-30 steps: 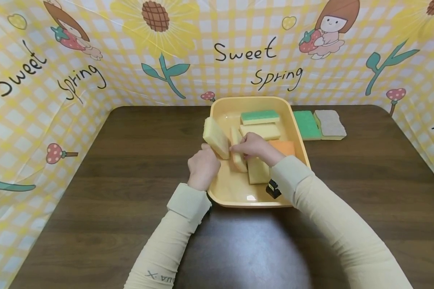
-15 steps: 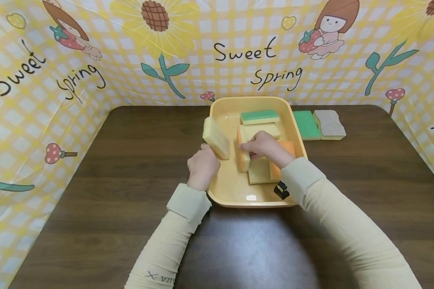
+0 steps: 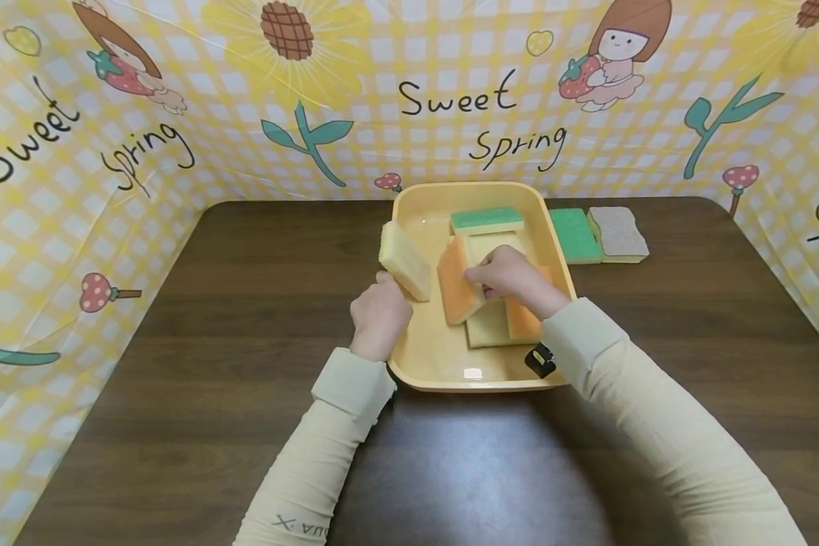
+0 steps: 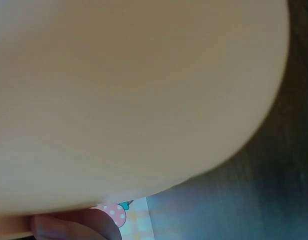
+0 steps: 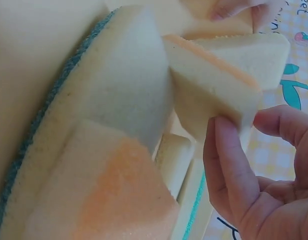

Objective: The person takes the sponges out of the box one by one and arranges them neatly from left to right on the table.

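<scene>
My right hand [image 3: 508, 271] pinches an orange-faced cream sponge [image 3: 459, 280] by one edge over the yellow plastic basin [image 3: 478, 379]. In the right wrist view, thumb and fingers [image 5: 229, 155] are on opposite sides of that sponge [image 5: 214, 75], which is tilted. My left hand [image 3: 381, 315] grips the basin's left rim; in the left wrist view its fingers [image 4: 69, 227] curl at the basin's edge. Just beyond it, a pale yellow sponge [image 3: 404, 262] leans at the same rim. Lower in the basin lie a cream sponge [image 3: 487, 324] and another orange one [image 3: 522, 317].
A green-topped sponge [image 3: 486, 221] lies toward the basin's back. Outside its right wall, a green sponge [image 3: 575, 235] and a grey-topped sponge [image 3: 617, 231] sit side by side on the dark wooden table [image 3: 246, 303]. A patterned cloth [image 3: 341, 76] rises behind.
My right hand has moved right with the sponge, turning it so its orange face shows. The left hand and leaning sponge have stayed in place; the head view has shifted slightly.
</scene>
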The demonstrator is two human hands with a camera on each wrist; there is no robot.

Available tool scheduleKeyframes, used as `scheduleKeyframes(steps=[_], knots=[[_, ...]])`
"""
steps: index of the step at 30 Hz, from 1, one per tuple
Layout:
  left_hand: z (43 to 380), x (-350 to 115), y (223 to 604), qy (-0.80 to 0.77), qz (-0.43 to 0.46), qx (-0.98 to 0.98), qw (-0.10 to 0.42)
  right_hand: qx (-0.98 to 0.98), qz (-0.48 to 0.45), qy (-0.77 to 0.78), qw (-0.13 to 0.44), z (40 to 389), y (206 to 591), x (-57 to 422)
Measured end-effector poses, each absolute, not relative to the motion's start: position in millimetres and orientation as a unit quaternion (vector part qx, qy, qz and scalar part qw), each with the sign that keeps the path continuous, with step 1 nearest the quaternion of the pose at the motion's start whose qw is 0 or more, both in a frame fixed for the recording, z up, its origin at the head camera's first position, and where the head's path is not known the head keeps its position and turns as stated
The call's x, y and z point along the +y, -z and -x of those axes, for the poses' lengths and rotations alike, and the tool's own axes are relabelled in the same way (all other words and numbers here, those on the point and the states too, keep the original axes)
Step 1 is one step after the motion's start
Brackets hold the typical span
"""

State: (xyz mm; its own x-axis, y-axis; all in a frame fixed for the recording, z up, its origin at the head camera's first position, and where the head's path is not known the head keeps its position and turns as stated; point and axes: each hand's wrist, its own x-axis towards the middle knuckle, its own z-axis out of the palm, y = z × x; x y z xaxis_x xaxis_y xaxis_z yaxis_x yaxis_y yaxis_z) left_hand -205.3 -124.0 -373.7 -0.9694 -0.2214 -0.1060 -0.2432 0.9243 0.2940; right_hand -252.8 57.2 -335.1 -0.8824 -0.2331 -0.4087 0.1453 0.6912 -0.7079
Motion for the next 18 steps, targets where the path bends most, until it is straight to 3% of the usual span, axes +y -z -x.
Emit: scheduleKeyframes(steps=[18], knots=[[204,-124,373,-0.156,0.116,0.980,0.030,0.857,0.018,0.461,0.228,253,332,71]])
